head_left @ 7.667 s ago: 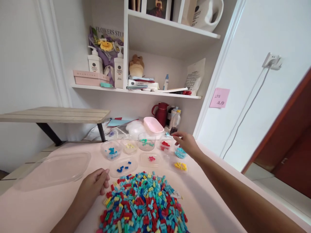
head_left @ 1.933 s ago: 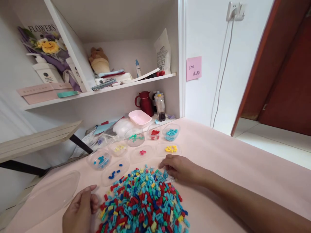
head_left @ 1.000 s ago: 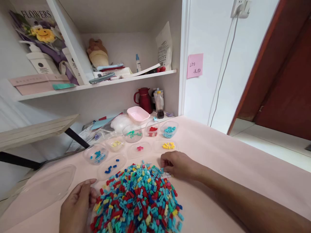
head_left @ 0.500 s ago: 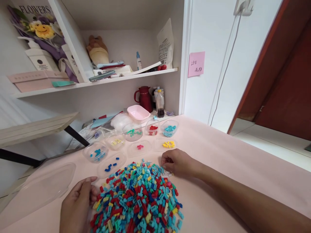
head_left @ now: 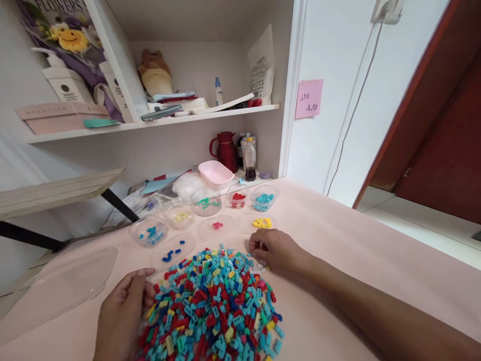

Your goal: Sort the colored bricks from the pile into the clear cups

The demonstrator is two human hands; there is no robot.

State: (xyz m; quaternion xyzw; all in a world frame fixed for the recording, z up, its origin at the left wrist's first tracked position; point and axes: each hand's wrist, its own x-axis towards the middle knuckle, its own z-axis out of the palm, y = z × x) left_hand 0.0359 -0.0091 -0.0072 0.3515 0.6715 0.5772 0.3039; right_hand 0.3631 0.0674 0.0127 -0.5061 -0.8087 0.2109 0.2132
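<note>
A large heap of small mixed toy building bricks (head_left: 214, 306) lies on the pink-covered table, mostly light blue and red. At the heap's left edge rests my left hand (head_left: 126, 306), its fingers curled in and its thumb laid along them; whether a brick is inside is hidden. My right hand (head_left: 278, 250) is closed at the heap's far right edge, fingertips bent down beside a few white bricks (head_left: 260, 266). Anything between those fingertips is too small to make out. Just beyond this hand sit yellow bricks (head_left: 262, 222) on a clear shallow lid.
Clear containers behind the heap hold sorted bricks: dark blue bricks (head_left: 173, 252), pink bricks (head_left: 218, 225), red bricks (head_left: 238, 199) and light blue bricks (head_left: 263, 201). A large clear lid (head_left: 75, 281) lies left. A pink tub (head_left: 216, 173), red jug (head_left: 226, 153) and bottle (head_left: 250, 160) stand behind.
The view has shifted slightly. My left hand has moved a little along the heap's left edge; my right hand stays in nearly the same place, still closed.
</note>
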